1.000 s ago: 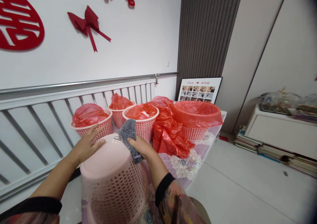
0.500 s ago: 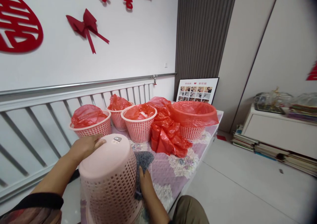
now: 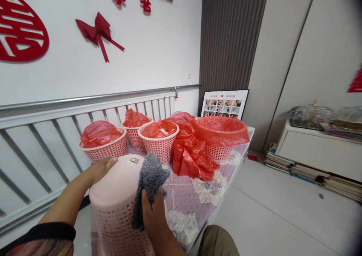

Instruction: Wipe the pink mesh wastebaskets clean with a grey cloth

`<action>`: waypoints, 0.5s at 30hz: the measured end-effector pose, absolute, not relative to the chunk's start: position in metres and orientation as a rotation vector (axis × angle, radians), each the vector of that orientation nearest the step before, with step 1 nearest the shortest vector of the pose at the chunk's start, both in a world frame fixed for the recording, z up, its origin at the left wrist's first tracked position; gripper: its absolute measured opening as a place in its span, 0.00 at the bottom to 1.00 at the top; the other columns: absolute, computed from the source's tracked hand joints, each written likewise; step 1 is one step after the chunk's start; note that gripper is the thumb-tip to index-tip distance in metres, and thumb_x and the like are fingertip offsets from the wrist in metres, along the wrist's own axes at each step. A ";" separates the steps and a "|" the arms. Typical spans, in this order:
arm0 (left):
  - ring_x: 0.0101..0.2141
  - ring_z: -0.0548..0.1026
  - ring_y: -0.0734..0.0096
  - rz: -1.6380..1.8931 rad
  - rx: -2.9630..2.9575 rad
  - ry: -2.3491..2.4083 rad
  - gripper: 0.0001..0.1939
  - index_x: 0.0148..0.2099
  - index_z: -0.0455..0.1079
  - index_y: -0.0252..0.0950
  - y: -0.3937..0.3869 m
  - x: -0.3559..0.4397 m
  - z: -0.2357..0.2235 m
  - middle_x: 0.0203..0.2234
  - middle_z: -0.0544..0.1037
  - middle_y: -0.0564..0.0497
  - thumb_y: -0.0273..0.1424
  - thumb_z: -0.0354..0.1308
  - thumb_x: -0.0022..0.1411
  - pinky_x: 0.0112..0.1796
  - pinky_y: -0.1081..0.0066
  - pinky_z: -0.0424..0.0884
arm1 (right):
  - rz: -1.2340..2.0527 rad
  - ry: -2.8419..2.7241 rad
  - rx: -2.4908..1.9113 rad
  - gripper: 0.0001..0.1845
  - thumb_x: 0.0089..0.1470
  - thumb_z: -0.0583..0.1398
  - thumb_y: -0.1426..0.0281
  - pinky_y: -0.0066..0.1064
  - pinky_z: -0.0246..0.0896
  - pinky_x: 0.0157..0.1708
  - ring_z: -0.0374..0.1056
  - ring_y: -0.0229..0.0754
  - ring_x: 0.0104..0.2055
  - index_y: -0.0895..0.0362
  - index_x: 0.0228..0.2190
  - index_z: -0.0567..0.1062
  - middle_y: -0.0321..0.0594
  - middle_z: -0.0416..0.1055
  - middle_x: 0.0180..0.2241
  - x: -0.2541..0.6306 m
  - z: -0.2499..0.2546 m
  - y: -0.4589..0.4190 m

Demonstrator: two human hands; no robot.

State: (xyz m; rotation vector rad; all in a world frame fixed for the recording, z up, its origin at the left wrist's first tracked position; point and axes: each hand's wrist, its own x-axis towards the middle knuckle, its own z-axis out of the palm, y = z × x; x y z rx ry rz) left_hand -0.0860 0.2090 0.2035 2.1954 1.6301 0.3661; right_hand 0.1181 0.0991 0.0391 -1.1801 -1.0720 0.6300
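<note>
An upside-down pink plastic basket (image 3: pixel 113 190) with latticed sides and a label on its base stands at the near end of the table; a rim below it suggests another basket nested with it. My left hand (image 3: pixel 98 170) grips its far left edge, with most fingers hidden behind it. In my right hand (image 3: pixel 155 214) is a bunched grey cloth (image 3: pixel 152 176), pressed to the basket's right side near the base. Behind are pink baskets lined with red plastic bags: a left one (image 3: pixel 106 150), a middle one (image 3: pixel 160 146) and a rear one (image 3: pixel 137 137).
Crumpled red bags (image 3: pixel 194 159) lie right of the middle basket, beside a basket with a red bag spread over its rim (image 3: pixel 222 135). A lilac floral cloth (image 3: pixel 183 195) covers the table. A white radiator (image 3: pixel 56 135) runs along the left wall. My knee (image 3: pixel 217 242) shows below.
My right hand has moved the grey cloth up and left, from the basket's right flank onto its front-right side. My left hand stays at the basket's edge, shifted slightly.
</note>
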 end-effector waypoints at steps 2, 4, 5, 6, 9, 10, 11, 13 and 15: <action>0.46 0.80 0.54 0.391 2.184 1.617 0.34 0.44 0.75 0.38 0.208 -0.086 0.203 0.45 0.84 0.44 0.55 0.34 0.67 0.49 0.64 0.71 | 0.613 -1.083 -1.174 0.38 0.57 0.60 0.48 0.52 0.54 0.66 0.59 0.58 0.67 0.59 0.60 0.70 0.53 0.69 0.61 0.113 0.037 0.100; 0.46 0.79 0.54 0.407 2.181 1.593 0.33 0.44 0.74 0.39 0.208 -0.085 0.204 0.45 0.84 0.44 0.54 0.34 0.68 0.50 0.64 0.71 | 0.605 -1.114 -1.194 0.38 0.58 0.58 0.47 0.55 0.52 0.67 0.60 0.61 0.67 0.62 0.59 0.72 0.57 0.68 0.61 0.114 0.024 0.101; 0.46 0.79 0.54 0.412 2.180 1.582 0.33 0.44 0.74 0.39 0.208 -0.085 0.203 0.45 0.84 0.45 0.54 0.34 0.68 0.50 0.64 0.70 | 0.612 -1.132 -1.214 0.38 0.59 0.56 0.47 0.55 0.52 0.67 0.61 0.61 0.66 0.63 0.58 0.73 0.58 0.69 0.60 0.118 0.014 0.102; 0.46 0.79 0.54 0.415 2.176 1.577 0.32 0.44 0.74 0.40 0.208 -0.086 0.203 0.45 0.84 0.45 0.54 0.35 0.68 0.50 0.63 0.70 | 0.628 -1.147 -1.240 0.38 0.60 0.54 0.46 0.55 0.52 0.66 0.63 0.61 0.65 0.64 0.56 0.74 0.59 0.70 0.59 0.123 0.003 0.102; 0.47 0.79 0.52 0.421 2.156 1.579 0.32 0.44 0.74 0.40 0.208 -0.087 0.202 0.43 0.84 0.45 0.55 0.35 0.68 0.51 0.62 0.70 | 0.693 -1.126 -1.335 0.39 0.61 0.49 0.45 0.53 0.56 0.65 0.67 0.59 0.61 0.63 0.51 0.78 0.60 0.74 0.54 0.142 -0.032 0.100; 0.47 0.79 0.52 0.422 2.150 1.582 0.32 0.44 0.74 0.40 0.208 -0.087 0.201 0.42 0.84 0.45 0.55 0.35 0.68 0.51 0.61 0.69 | 0.706 -1.105 -1.366 0.40 0.60 0.49 0.43 0.53 0.58 0.64 0.69 0.59 0.60 0.63 0.49 0.79 0.60 0.76 0.53 0.148 -0.041 0.099; 0.47 0.79 0.51 0.423 2.144 1.583 0.32 0.44 0.74 0.40 0.209 -0.088 0.201 0.41 0.84 0.45 0.56 0.36 0.67 0.51 0.61 0.69 | 0.712 -1.083 -1.393 0.41 0.59 0.49 0.42 0.53 0.59 0.63 0.70 0.60 0.58 0.63 0.47 0.80 0.61 0.76 0.51 0.152 -0.048 0.097; 0.48 0.79 0.51 0.428 2.135 1.585 0.33 0.45 0.74 0.40 0.210 -0.088 0.200 0.43 0.84 0.45 0.56 0.36 0.67 0.51 0.61 0.70 | 0.718 -1.040 -1.425 0.41 0.57 0.50 0.40 0.54 0.60 0.62 0.71 0.61 0.56 0.62 0.44 0.81 0.61 0.78 0.49 0.155 -0.051 0.091; 0.48 0.79 0.51 0.436 2.131 1.587 0.32 0.45 0.74 0.40 0.209 -0.088 0.200 0.46 0.84 0.44 0.56 0.36 0.67 0.50 0.60 0.70 | 0.730 -1.027 -1.396 0.40 0.56 0.52 0.40 0.54 0.60 0.62 0.71 0.61 0.57 0.61 0.45 0.81 0.59 0.78 0.48 0.151 -0.041 0.083</action>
